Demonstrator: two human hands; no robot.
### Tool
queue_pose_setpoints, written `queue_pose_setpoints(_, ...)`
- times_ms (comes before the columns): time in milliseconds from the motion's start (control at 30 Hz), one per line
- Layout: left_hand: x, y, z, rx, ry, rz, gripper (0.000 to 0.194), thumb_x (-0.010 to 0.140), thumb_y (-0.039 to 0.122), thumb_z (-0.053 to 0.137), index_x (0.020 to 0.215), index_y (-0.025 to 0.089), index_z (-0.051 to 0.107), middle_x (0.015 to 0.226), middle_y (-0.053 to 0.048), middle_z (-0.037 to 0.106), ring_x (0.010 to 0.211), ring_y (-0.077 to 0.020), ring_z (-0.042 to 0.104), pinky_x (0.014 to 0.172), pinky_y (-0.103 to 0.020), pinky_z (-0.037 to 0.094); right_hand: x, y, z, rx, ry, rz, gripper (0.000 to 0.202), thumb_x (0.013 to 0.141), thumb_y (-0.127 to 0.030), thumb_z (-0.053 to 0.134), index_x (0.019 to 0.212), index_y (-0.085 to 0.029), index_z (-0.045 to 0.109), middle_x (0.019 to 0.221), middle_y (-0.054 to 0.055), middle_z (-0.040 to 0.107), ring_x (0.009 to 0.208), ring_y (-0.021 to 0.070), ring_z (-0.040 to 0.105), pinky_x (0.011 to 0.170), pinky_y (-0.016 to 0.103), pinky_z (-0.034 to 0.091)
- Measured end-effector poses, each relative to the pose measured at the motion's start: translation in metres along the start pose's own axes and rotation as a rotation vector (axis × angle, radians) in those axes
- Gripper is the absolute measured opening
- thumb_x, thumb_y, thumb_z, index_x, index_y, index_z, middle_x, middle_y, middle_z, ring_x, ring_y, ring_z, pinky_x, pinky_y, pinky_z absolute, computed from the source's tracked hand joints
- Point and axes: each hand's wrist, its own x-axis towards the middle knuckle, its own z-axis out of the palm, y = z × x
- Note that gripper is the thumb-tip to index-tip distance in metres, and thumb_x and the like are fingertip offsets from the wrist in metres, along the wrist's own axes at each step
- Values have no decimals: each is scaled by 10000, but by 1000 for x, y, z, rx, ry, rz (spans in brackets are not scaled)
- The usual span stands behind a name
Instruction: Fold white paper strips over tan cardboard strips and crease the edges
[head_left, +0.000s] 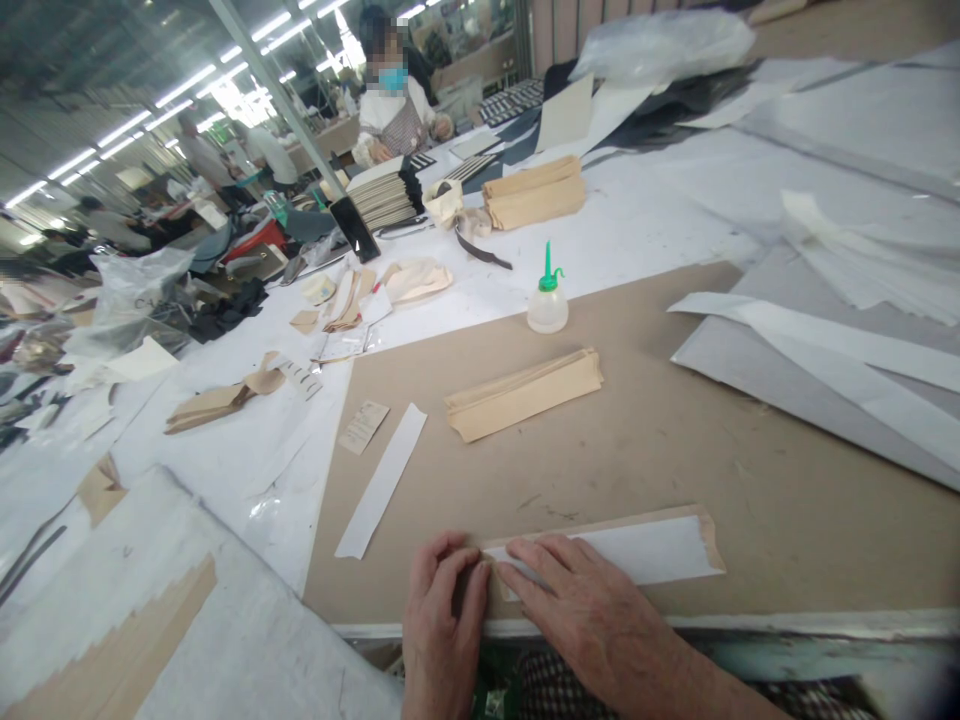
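At the near edge of a tan board [637, 460] laid on a white-covered worktop [622, 240], a person's two bare hands work at a white strip [660, 548] lying lengthwise on a slightly wider beige strip [714, 550]. The left hand [448, 605] is at the strips' left end, its fingers curled and its thumb close to the forefinger; whether it pinches the material cannot be told. The right hand [585, 600] is partly open, its fingers stretched over the white strip just beside the left; anything gripped beneath is hidden.

Mid-board is a stack of beige strips [525, 395]. Near the board's left edge, a second white strip [382, 485] lies at a slant, with a small written card [364, 428] just beyond it. A clear squeeze bottle with a green spout [548, 308] stands upright by the far edge. Grey sheets [817, 400] overlap the board's right side. Past its far left corner, a smartphone [354, 228] leans tilted; farther across the worktop is a co-worker [394, 125].
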Motion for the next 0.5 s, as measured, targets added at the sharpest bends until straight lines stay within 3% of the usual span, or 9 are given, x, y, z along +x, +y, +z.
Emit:
queue_pose_setpoints(300,3,2,2,104,23,172,161,969,198,556,1057,211,689,1108,-89,628,991,-179,655,857,-314,592,-3,1,4,22,-11,5,487,946,-168,616,1419,-147,508,1389,122,550,1199,303,492,1062,478,420)
queue_pose_setpoints(500,4,0,0,218,-36,257,179,983,213,538,1098,228,674,1126,-79,624,936,-169,636,823,-284,570,-3,1,3,40,-10,9,474,956,-173,609,1418,-149,508,1391,115,546,1202,304,489,1066,479,415)
